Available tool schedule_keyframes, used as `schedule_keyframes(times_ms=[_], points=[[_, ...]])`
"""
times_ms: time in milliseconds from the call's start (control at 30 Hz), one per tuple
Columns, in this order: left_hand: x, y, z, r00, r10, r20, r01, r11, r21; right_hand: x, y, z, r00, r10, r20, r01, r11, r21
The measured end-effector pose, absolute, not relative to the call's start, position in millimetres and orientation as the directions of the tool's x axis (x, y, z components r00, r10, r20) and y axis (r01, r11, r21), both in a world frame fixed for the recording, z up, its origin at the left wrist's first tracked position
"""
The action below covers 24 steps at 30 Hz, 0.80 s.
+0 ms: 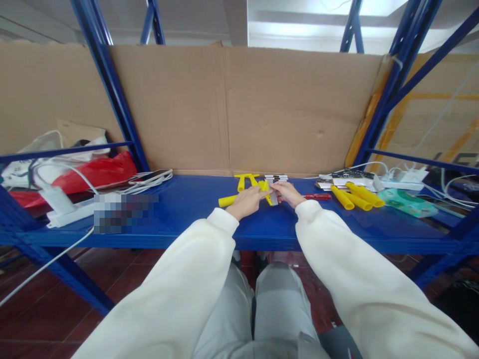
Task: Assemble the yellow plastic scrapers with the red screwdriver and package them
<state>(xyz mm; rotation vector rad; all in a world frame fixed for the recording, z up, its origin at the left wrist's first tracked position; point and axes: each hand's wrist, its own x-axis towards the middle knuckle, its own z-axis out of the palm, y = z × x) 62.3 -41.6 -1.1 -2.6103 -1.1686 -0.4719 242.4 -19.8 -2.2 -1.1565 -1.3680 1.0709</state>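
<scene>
Yellow plastic scraper head point(264, 186), partly hidden by fingers, sits between a person's two bare hands just above or on a blue counter point(194, 199); the exact contact cannot be told. The left hand point(247, 202) holds the yellow piece, its fingers stretched across it toward the right. The right hand point(286, 192), fingers drawn in narrow, grips a gray flat strip point(274, 198) that lies against the head. Both wrists emerge from cream sleeves point(187, 269).

A yellow tube point(225, 201) lies just left of the left hand, one end running up to it. Beyond the hands, near the back, are two yellow T-shaped pieces point(241, 183), side by side, and to their right a small group of light flat strips point(276, 177). A red screwdriver point(319, 197) rests beside the right hand.

Farther right, three yellow tubes point(342, 198) lie near a green soft package point(407, 202), with a white power strip point(406, 178) behind. At the left end of the counter lie a white cable point(151, 182) and a red bag point(99, 172); a blurred patch hides whatever is in front. Brown cardboard point(284, 109) stands along the back between blue metal posts point(112, 89).
</scene>
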Motion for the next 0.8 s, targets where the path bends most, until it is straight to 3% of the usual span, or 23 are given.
schedule_keyframes(times_ms=[400, 567, 700, 800], points=[[66, -43, -2, 0.669, 0.631, 0.392, 0.716, -0.688, -0.114, 250, -12, -5, -0.047, 0.958, 0.281, 0.196, 0.285, -0.938], [66, -43, -3, 0.657, 0.642, 0.395, 0.72, -0.689, -0.078, 249, -12, -7, -0.049, 0.965, 0.258, 0.188, 0.262, -0.946], [64, -41, -1, 0.606, 0.668, 0.431, 0.741, -0.672, 0.0, 254, -4, -9, 0.064, 0.965, 0.255, 0.152, 0.243, -0.958], [61, -37, 4, 0.545, 0.703, 0.456, 0.77, -0.635, 0.058, 261, 6, -11, 0.211, 0.93, 0.3, 0.217, 0.255, -0.942]])
